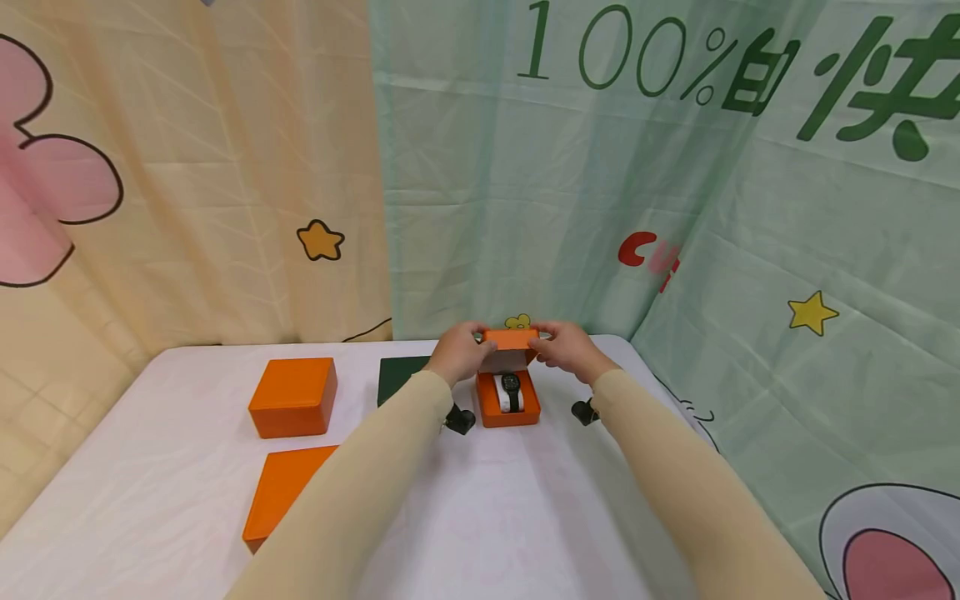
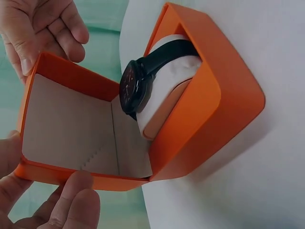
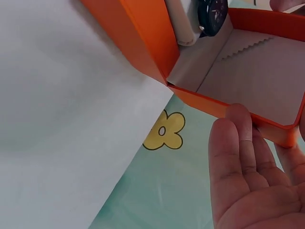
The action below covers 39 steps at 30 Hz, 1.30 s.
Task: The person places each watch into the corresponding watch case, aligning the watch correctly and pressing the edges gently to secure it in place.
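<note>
On the white-covered bench [image 1: 187, 500], two closed orange boxes sit toward the left edge: a square orange box [image 1: 293, 397] farther back and a flat orange box [image 1: 281, 493] nearer the front. A dark green flat box [image 1: 397, 377] lies just right of them, partly behind the left forearm. Near the bench's back edge stands one open orange hinged watch box [image 1: 510, 400], holding a single black wristwatch [image 1: 511, 384] wrapped round a white cushion [image 1: 504, 398]. The left hand [image 1: 459, 350] pinches the left end of its raised orange lid [image 1: 510, 340], fingers curled round the rim; the right hand [image 1: 568, 346] grips the lid's right end likewise.
</note>
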Tool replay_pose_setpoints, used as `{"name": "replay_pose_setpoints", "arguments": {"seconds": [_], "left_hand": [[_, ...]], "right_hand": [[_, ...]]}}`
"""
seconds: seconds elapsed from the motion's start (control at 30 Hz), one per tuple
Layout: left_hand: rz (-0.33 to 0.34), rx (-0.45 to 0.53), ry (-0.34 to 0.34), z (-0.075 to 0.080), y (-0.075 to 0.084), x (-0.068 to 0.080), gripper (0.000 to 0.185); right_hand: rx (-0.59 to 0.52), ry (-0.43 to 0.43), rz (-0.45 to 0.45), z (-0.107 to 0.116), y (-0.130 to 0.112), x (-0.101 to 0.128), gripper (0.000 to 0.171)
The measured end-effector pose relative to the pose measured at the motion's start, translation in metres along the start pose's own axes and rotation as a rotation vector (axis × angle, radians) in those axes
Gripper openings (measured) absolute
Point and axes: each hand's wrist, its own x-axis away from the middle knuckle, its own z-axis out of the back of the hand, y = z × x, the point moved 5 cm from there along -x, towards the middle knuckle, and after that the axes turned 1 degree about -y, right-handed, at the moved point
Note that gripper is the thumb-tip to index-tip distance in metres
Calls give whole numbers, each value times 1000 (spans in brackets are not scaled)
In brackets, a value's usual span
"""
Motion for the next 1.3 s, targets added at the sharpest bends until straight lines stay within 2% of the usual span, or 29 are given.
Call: {"name": "replay_pose_setpoints", "arguments": {"seconds": [0.23,0.43,0.77,0.97,1.3], "left_hand": [[-8,22,-9,-6,-4,9,42],[-38,29,23,-14,-7,18,37],[-78,86,78,-32,-17,33,29],[-70,109,93,-40,-22,43,26],[-72,71,109,-48,-28,50,26]], "right_hand": [[30,-1,-19,-2,7,11,54],[67,15,-50,-7,16,21,53],[90,52,3,-16,26,33,48],[123,75,-8,-23,34,36,46],[154,107,4,-31,38,44,40]]}}
